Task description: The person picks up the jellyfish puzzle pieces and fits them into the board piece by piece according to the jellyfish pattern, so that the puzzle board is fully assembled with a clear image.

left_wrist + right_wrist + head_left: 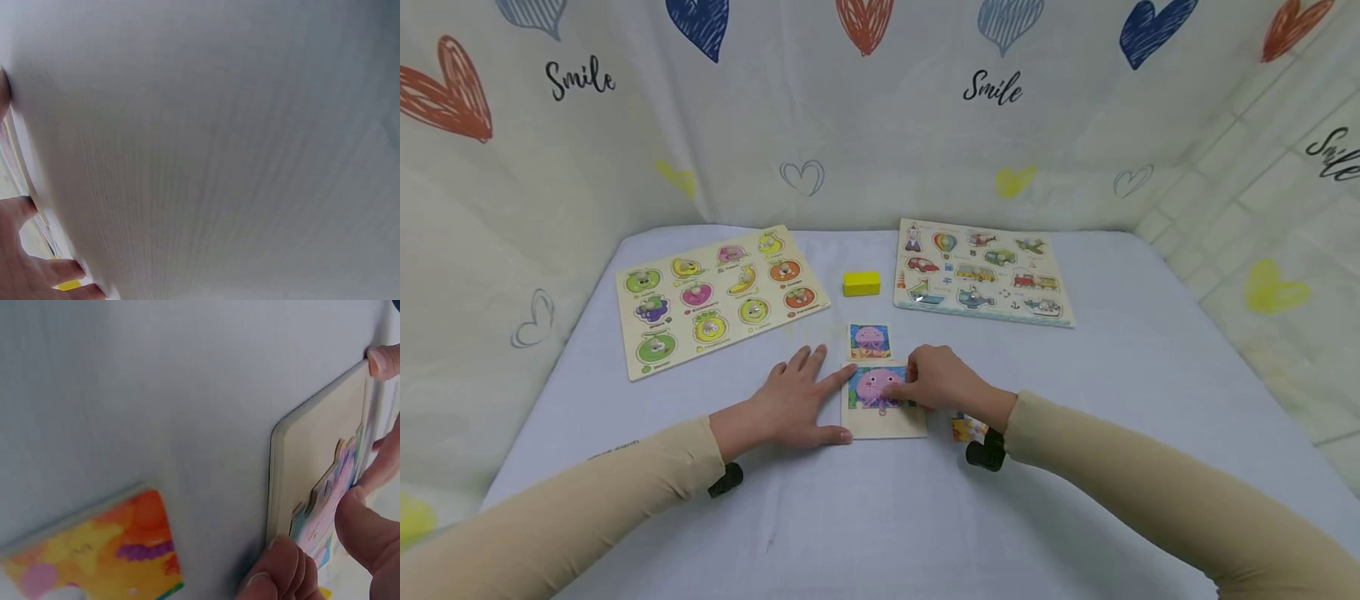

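Observation:
A wooden jigsaw board (883, 425) lies on the table with pink jellyfish pieces (871, 383) filling its far part; its near part is bare wood. My left hand (793, 404) rests with spread fingers on the cloth, index finger and thumb touching the board's left side. Over the board's right side, my right hand (943, 379) grips the jellyfish puzzle, its thumb (359, 528) on the pieces and its other fingers (281, 569) curled at the edge. Those fingertips are partly hidden. An orange-and-yellow puzzle piece (100, 550) lies beside the right wrist.
Beyond the board lies a small jellyfish picture card (870, 342), then a yellow block (861, 283). A fruit puzzle board (722, 300) lies at the back left, a vehicle puzzle board (983, 271) at the back right. A printed curtain (887, 125) hangs behind the table.

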### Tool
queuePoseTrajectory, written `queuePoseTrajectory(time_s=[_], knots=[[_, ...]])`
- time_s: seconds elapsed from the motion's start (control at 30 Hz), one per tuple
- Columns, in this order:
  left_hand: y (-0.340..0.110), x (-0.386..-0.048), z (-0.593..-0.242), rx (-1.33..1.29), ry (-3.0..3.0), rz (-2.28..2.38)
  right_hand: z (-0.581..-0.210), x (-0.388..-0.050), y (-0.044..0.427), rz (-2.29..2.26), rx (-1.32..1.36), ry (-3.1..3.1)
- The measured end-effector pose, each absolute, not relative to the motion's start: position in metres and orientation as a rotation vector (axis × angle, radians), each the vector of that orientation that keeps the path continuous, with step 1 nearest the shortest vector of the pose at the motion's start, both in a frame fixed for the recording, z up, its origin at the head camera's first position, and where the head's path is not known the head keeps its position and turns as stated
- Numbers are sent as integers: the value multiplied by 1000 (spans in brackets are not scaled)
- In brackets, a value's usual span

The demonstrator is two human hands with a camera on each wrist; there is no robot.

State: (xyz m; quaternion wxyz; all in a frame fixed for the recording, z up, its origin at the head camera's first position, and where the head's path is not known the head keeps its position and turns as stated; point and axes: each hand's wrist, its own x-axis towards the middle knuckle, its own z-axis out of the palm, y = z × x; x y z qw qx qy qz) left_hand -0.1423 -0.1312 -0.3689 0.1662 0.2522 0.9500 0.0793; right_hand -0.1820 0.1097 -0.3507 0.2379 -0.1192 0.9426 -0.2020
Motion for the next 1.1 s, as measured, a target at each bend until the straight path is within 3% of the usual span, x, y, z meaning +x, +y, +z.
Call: queuePoseTrajectory(time_s=[0.6, 1.1], knots=[[-131, -142, -366, 712, 2695, 231, -346, -183, 88, -250, -332, 2619], [-131, -142, -368, 718, 2699, 224, -339, -179, 128, -591, -484, 2539]])
